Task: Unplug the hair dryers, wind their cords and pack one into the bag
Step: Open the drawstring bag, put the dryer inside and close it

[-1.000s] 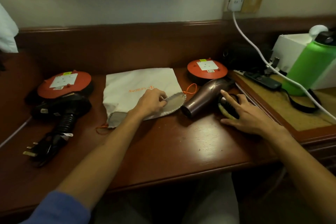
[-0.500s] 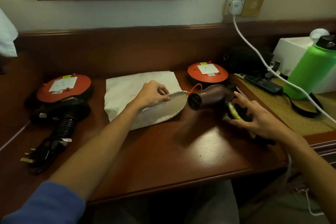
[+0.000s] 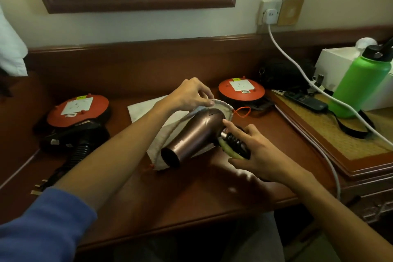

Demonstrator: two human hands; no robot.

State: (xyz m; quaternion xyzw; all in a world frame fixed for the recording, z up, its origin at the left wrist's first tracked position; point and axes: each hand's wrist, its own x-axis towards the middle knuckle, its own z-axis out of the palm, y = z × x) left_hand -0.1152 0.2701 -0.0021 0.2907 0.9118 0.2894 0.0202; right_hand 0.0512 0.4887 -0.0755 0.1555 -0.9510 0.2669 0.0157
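The worktop (image 3: 191,202) is big, brown and hard. Most things sit on it.

The bag (image 3: 148,108) is white cloth. It looks soft and floppy, so its mouth will fall shut if nobody holds it. The best place to hold it is the rim. The left hand (image 3: 189,93) is doing that: its fingers pinch the top of the rim and lift the mouth open.

The brown dryer (image 3: 195,136) is up off the worktop, right at the bag's mouth, with its back end just going in. It looks hard, smooth and shiny, so it may slip. It is likely a bit heavy too. The handle, with the cord bundle, looks like the safest place to grip. The right hand (image 3: 255,151) is closed around that end, holding the handle and the wound cord (image 3: 236,144) together.

The black dryer (image 3: 74,136) lies on the left, well away from the bag. Its plug lies loose on the worktop.

Counting: two dryers, one bag, two orange reels (image 3: 77,110), one green bottle (image 3: 359,85), one white wall cable (image 3: 297,68), two hands.
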